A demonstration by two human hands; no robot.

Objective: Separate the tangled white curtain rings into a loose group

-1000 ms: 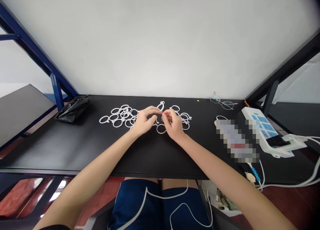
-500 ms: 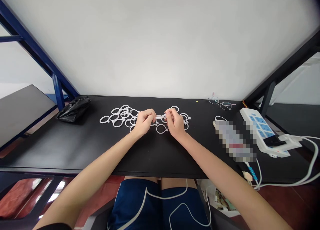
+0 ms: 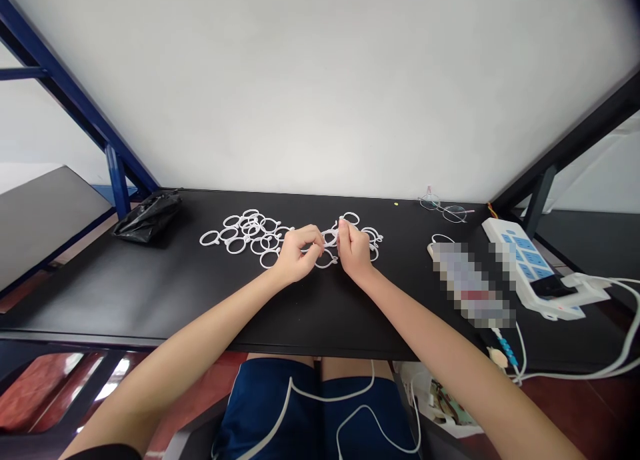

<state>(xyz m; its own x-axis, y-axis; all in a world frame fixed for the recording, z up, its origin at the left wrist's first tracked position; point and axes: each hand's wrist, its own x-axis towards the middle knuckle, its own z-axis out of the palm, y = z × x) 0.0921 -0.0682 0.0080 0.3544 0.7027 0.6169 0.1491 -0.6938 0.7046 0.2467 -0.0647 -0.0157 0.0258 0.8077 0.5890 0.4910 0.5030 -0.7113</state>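
Note:
My left hand [image 3: 299, 253] and my right hand [image 3: 354, 249] meet over the middle of a black table [image 3: 150, 287]. Both pinch the same white plastic ring [image 3: 329, 237] between thumb and fingertips, just above the tabletop. A second white ring [image 3: 326, 261] lies on the table right under my hands. To the left sits a pile of white rings [image 3: 245, 233] with small tabs. A smaller cluster of rings [image 3: 371, 237] lies to the right, partly hidden by my right hand.
A crumpled black bag [image 3: 147, 217] lies at the back left. A pair of glasses [image 3: 447, 209] rests at the back right. A white power strip [image 3: 530, 267] with cables and a blurred flat object [image 3: 470, 283] occupy the right side. A white wall rises behind the table.
The ring I held raised a second ago has come down low between my fingers. My left hand has shifted right, closer to my right hand.

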